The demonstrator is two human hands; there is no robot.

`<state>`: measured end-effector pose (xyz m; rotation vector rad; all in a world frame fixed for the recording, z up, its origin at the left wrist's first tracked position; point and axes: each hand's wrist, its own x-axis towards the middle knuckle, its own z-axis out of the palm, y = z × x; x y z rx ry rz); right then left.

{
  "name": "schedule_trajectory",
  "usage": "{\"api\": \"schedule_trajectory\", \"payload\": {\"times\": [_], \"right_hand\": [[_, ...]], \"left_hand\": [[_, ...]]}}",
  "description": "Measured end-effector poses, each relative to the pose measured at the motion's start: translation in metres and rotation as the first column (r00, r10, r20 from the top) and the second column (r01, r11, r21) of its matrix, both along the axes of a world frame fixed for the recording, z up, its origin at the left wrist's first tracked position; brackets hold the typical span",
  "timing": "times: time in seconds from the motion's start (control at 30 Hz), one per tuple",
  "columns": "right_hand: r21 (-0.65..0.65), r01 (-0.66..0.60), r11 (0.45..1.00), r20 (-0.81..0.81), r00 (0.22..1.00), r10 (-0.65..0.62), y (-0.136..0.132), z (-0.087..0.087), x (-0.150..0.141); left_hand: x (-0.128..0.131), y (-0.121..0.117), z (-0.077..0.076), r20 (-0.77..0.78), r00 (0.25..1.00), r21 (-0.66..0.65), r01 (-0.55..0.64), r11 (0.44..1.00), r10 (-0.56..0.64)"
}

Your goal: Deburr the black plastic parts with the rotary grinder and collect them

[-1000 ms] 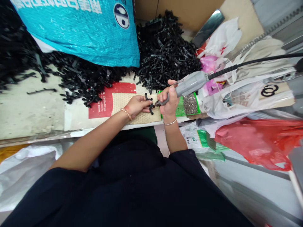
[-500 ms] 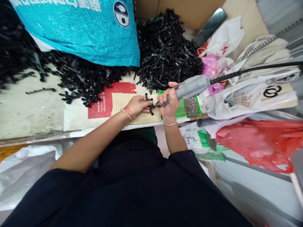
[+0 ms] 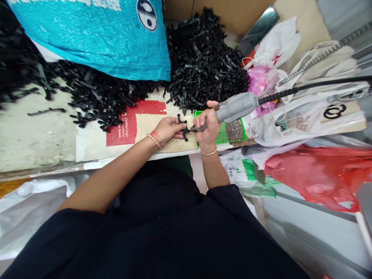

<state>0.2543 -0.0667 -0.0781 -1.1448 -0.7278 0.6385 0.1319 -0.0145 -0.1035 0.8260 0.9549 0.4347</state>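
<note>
My left hand (image 3: 169, 131) pinches a small black plastic part (image 3: 184, 133) between thumb and fingers, above a beige honeycomb-patterned mat (image 3: 145, 124). Wrapped round a grey electric screwdriver (image 3: 232, 110) is my right hand (image 3: 208, 124). The tool lies nearly level, its tip pointing left at the black part; whether tip and part touch is too small to make out. Just behind and right of my right hand sits a green tray (image 3: 222, 133) with many small metal screws (image 3: 235, 130) heaped at its right end.
Large heaps of black parts (image 3: 203, 62) fill the back of the table, with a blue bag (image 3: 116, 42) over some. A red printed sheet (image 3: 122, 128) lies under the mat. Plastic bags (image 3: 290, 120) crowd the right; a red bag (image 3: 319, 170) hangs at the edge. A black cable (image 3: 325, 82) runs right.
Almost nothing differs. The view has shifted slightly; both hands keep the same hold on the black part and the screwdriver.
</note>
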Motion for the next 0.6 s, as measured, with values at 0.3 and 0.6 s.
{"api": "schedule_trajectory", "payload": {"times": [0.3,0.6], "right_hand": [[0.076,0.021,0.997,0.015,1.000,-0.022,0.0005,-0.0037,-0.0002],[0.103,-0.003,0.995,-0.014,1.000,0.005,0.0016,-0.0037,-0.0011]], "left_hand": [[-0.0001,0.0007,-0.0041,0.001,1.000,0.004,0.002,1.000,-0.002],[0.0003,0.0006,-0.0024,-0.007,1.000,-0.002,-0.002,1.000,0.002]]}}
